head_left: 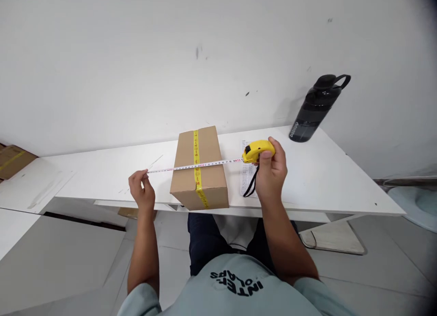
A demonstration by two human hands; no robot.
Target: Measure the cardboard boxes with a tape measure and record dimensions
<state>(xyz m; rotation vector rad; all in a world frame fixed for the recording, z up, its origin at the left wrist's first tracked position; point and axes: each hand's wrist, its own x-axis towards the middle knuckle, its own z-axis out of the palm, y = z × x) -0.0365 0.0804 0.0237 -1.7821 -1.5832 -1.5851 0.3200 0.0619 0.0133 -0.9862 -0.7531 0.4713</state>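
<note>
A cardboard box (184, 170) sealed with a yellow tape strip stands at the front edge of the white table (341, 179). My right hand (271, 170) grips a yellow tape measure (257, 150) just right of the box, its black strap hanging down. The white blade (191, 166) stretches left across the box top. My left hand (141, 191) pinches the blade's end to the left of the box, above the table.
A dark water bottle (312, 111) stands at the table's back right against the white wall. A printed paper sheet (247, 175) lies under my right hand. Another cardboard box (12, 159) sits at far left. Grey floor lies below.
</note>
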